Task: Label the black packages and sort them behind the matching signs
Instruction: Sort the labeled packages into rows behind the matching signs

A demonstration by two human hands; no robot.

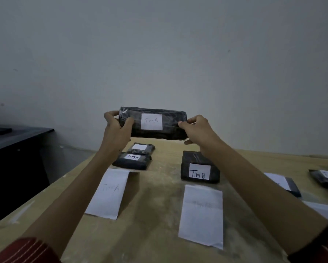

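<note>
I hold a long black package (170,124) up in the air over the far part of the table, its white label reading "TIM A". My left hand (116,130) grips its left end and my right hand (198,130) grips its right end. Below, a white paper sign marked "TIM A" (110,192) lies on the left, with two labelled black packages (132,160) stacked behind it. To the right lies a second sign, faintly marked "TIM B" (201,215), and behind it sits a black package labelled "TIM B" (199,168).
The wooden table (155,205) reaches to a plain wall. More black packages (324,177) and a white paper with a dark piece (282,183) lie at the right edge. A dark cabinet (17,149) stands to the left of the table.
</note>
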